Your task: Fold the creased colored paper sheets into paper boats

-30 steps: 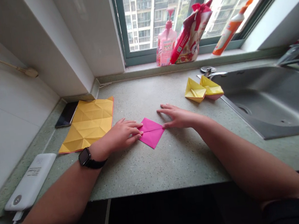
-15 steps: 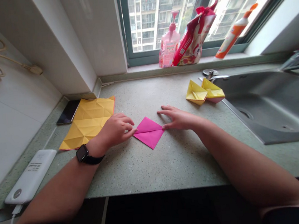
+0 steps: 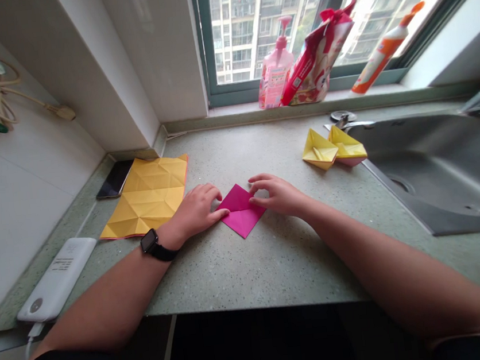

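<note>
A folded magenta paper diamond point(image 3: 243, 217) lies on the speckled green stone counter point(image 3: 251, 277), with a crease across its middle. My left hand point(image 3: 195, 211) sits at its left corner, fingertips against the paper. My right hand point(image 3: 278, 194) is curled over its right part, with fingers on top and the thumb near the crease. The hands hide both side corners. To the left lies a creased yellow paper sheet point(image 3: 146, 196), and two small yellow paper boats point(image 3: 318, 149) stand to the right.
A black phone point(image 3: 114, 180) and a white power bank point(image 3: 56, 280) lie at the left. A steel sink point(image 3: 439, 180) is set in the counter at the right. Bottles and a red bag point(image 3: 317, 58) stand on the windowsill.
My right hand has moved left onto the magenta paper, its fingers now curled. My left hand has shifted slightly toward the paper's corner. The view has drifted a little.
</note>
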Demonstrator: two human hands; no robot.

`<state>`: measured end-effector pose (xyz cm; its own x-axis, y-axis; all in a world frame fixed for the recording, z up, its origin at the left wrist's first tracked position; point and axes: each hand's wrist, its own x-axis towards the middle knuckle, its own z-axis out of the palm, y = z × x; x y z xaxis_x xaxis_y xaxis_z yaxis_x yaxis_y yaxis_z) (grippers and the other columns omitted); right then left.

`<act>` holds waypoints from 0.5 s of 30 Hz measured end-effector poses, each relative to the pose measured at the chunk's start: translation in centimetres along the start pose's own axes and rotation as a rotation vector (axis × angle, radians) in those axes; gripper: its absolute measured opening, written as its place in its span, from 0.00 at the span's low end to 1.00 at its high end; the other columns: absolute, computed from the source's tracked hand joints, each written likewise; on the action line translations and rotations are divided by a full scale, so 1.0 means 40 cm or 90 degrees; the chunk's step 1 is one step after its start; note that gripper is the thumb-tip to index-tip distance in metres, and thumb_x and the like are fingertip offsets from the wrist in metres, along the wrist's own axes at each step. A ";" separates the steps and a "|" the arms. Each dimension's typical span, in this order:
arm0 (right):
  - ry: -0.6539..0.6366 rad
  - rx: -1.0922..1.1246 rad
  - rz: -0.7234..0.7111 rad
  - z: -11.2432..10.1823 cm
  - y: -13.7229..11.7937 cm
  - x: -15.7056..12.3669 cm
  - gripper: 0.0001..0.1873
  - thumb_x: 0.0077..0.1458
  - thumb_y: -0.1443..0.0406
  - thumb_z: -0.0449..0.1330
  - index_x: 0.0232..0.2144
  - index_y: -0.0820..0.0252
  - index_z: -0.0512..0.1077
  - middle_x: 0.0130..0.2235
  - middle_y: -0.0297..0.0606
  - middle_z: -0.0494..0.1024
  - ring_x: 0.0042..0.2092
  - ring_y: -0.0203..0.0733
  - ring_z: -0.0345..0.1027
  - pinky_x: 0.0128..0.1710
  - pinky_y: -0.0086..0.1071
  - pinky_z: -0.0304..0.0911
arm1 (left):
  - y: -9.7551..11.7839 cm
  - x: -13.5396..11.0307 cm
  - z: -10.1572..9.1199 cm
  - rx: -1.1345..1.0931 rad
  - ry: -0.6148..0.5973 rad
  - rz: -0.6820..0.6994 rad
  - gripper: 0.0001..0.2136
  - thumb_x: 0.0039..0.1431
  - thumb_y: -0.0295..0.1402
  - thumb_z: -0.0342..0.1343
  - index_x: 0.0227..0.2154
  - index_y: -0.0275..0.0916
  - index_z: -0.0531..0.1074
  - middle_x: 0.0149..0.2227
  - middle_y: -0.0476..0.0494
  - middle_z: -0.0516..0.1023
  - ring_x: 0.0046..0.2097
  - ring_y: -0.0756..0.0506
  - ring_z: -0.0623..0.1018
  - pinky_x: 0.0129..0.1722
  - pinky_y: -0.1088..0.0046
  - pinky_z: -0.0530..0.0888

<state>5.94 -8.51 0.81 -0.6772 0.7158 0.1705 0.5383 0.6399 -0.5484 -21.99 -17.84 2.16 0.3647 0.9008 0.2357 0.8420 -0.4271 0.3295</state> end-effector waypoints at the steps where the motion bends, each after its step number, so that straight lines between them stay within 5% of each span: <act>1: 0.009 0.011 -0.004 0.003 -0.003 0.000 0.02 0.64 0.62 0.70 0.39 0.50 0.84 0.61 0.44 0.81 0.62 0.54 0.77 0.67 0.56 0.69 | -0.003 -0.001 0.004 -0.011 0.010 -0.010 0.13 0.67 0.42 0.67 0.46 0.41 0.75 0.49 0.39 0.81 0.52 0.36 0.79 0.56 0.53 0.78; 7: 0.083 0.039 -0.149 -0.006 -0.026 -0.009 0.03 0.66 0.64 0.68 0.38 0.49 0.82 0.61 0.40 0.79 0.62 0.51 0.75 0.65 0.55 0.70 | -0.021 -0.003 0.019 -0.123 0.052 -0.051 0.36 0.67 0.46 0.67 0.72 0.42 0.61 0.55 0.36 0.82 0.58 0.35 0.82 0.61 0.51 0.77; 11: 0.160 -0.004 -0.232 -0.016 -0.056 -0.018 0.07 0.69 0.63 0.66 0.36 0.49 0.81 0.60 0.40 0.79 0.66 0.55 0.70 0.67 0.58 0.68 | -0.020 -0.002 0.011 -0.214 0.038 -0.091 0.49 0.64 0.55 0.69 0.78 0.41 0.51 0.58 0.33 0.82 0.61 0.32 0.81 0.61 0.51 0.78; 15: 0.169 -0.047 -0.234 -0.028 -0.077 -0.023 0.08 0.70 0.62 0.64 0.35 0.47 0.81 0.60 0.40 0.79 0.68 0.57 0.67 0.67 0.60 0.67 | -0.011 -0.003 0.005 -0.262 0.074 -0.074 0.49 0.64 0.56 0.68 0.78 0.41 0.51 0.57 0.34 0.82 0.58 0.34 0.83 0.59 0.54 0.79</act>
<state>5.46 -10.84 3.25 -0.6834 0.4775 0.5522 0.3270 0.8765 -0.3532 -22.33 -17.75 1.83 0.2096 0.9399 0.2697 0.6383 -0.3405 0.6904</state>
